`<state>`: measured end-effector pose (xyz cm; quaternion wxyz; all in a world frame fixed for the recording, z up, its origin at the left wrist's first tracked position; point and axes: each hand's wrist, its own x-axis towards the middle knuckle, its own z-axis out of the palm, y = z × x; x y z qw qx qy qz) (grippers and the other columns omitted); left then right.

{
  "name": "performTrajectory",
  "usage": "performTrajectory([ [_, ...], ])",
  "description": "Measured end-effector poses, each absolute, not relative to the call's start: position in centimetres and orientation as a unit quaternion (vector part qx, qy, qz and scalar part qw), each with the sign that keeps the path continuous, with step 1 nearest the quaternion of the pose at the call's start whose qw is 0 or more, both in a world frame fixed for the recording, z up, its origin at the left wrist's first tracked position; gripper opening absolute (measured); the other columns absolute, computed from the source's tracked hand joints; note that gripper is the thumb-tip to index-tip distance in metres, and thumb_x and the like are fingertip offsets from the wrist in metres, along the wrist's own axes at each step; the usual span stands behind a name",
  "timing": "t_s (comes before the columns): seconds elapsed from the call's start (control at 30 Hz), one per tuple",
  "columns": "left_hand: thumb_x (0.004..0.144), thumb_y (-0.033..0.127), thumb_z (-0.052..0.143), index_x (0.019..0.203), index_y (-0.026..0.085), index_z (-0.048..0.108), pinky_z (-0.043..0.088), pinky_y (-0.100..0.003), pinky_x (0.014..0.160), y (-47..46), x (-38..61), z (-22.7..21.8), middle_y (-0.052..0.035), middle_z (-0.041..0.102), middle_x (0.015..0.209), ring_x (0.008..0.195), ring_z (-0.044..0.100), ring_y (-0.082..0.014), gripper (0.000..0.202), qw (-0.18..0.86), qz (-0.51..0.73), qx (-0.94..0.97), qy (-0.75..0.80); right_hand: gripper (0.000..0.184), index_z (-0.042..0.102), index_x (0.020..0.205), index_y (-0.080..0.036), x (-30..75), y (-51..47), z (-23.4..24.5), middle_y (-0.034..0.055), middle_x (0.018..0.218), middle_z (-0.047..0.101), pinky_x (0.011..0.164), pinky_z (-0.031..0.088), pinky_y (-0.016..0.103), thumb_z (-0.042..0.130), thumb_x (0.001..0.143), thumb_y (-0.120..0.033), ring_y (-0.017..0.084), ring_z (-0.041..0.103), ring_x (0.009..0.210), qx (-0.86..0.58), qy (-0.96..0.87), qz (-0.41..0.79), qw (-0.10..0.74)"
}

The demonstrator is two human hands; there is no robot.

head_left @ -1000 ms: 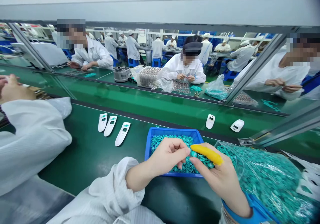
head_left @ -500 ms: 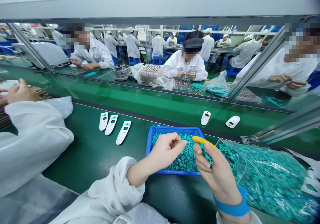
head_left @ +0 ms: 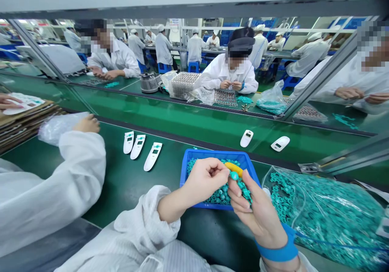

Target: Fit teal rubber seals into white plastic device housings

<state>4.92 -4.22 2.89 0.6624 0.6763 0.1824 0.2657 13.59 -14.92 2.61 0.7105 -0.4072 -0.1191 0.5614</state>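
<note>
Over a blue bin [head_left: 189, 207], my left hand [head_left: 202, 181] pinches a small round teal plastic piece [head_left: 234, 175] between thumb and index finger. My right hand [head_left: 258, 211] meets it there, its fingers curled round the same piece. A yellow finger cot [head_left: 234, 168] covers the right index finger, and a blue wrist strap [head_left: 278, 249] circles that wrist. Many loose teal pieces [head_left: 220, 195] fill the bin below. The far side of the held piece is hidden by my fingers.
A clear bag of teal parts [head_left: 334, 211] lies right of the bin. White device shells rest at left [head_left: 152, 156] and beyond the bin [head_left: 280, 143]. A co-worker's sleeve [head_left: 82, 171] reaches in from the left, near a plastic bag [head_left: 57, 128]. A metal post [head_left: 322, 79] stands at right.
My hands have come together, and a teal piece now shows between the fingertips. The co-worker's arm at left has moved right, its hand now at the plastic bag. The view has shifted slightly.
</note>
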Motion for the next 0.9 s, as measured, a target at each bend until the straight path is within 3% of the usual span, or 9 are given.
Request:
performTrajectory([
  [0.23,0.072,0.029,0.055,0.058,0.016,0.050,0.029,-0.021,0.047,-3.0,5.0,2.5,0.0046,0.042,0.052,0.049,0.035,-0.0065,0.020,0.678,0.260,0.657,0.203,0.024,0.064,0.074,-0.019,14.2,-14.6,2.6,-0.0067,0.056,0.044,0.031,0.019,0.009,0.076,0.068,-0.038,-0.001,0.023,0.037,-0.399,-0.052,0.524,0.751],
  [0.37,0.075,0.024,0.054,0.050,0.018,0.039,0.023,-0.021,0.045,-2.9,4.9,2.5,0.0075,0.030,0.046,0.045,0.028,-0.0056,0.030,0.545,0.284,0.755,0.228,0.022,0.064,0.076,-0.020,14.5,-14.0,2.5,-0.0068,0.058,0.044,0.032,0.018,0.010,0.071,0.074,-0.041,-0.001,0.023,0.037,-0.412,-0.078,0.501,0.757],
  [0.43,0.077,0.022,0.057,0.051,0.017,0.044,0.026,-0.021,0.047,-3.1,4.7,2.5,0.0065,0.034,0.048,0.047,0.032,-0.0062,0.030,0.472,0.322,0.796,0.198,0.024,0.064,0.074,-0.020,14.4,-13.6,2.3,-0.0058,0.058,0.046,0.033,0.019,0.012,0.071,0.074,-0.043,0.000,0.025,0.038,-0.430,-0.102,0.495,0.749],
  [0.53,0.081,0.021,0.060,0.075,0.015,0.063,0.039,-0.021,0.055,-3.3,4.5,2.6,0.0010,0.053,0.063,0.059,0.047,-0.0091,0.009,0.437,0.362,0.819,0.088,0.030,0.063,0.068,-0.018,14.3,-13.0,1.8,-0.0060,0.050,0.043,0.035,0.024,0.014,0.071,0.072,-0.046,0.002,0.028,0.038,-0.456,-0.124,0.489,0.733],
  [0.6,0.084,0.018,0.058,0.085,0.015,0.067,0.043,-0.021,0.061,-3.2,4.3,2.5,-0.0022,0.059,0.071,0.066,0.053,-0.0103,0.010,0.427,0.360,0.828,0.041,0.034,0.061,0.064,-0.018,14.3,-12.7,1.6,-0.0068,0.044,0.039,0.037,0.027,0.015,0.070,0.073,-0.049,0.003,0.030,0.038,-0.473,-0.136,0.496,0.715],
  [0.9,0.093,0.024,0.043,0.080,0.016,0.064,0.044,-0.021,0.060,-0.7,4.9,2.4,-0.0039,0.058,0.074,0.070,0.056,-0.0117,0.026,0.346,0.258,0.902,0.003,0.036,0.058,0.061,-0.018,15.5,-11.9,1.4,-0.0049,0.048,0.046,0.035,0.027,0.018,0.073,0.068,-0.050,0.004,0.033,0.037,-0.492,-0.123,0.555,0.659],
])
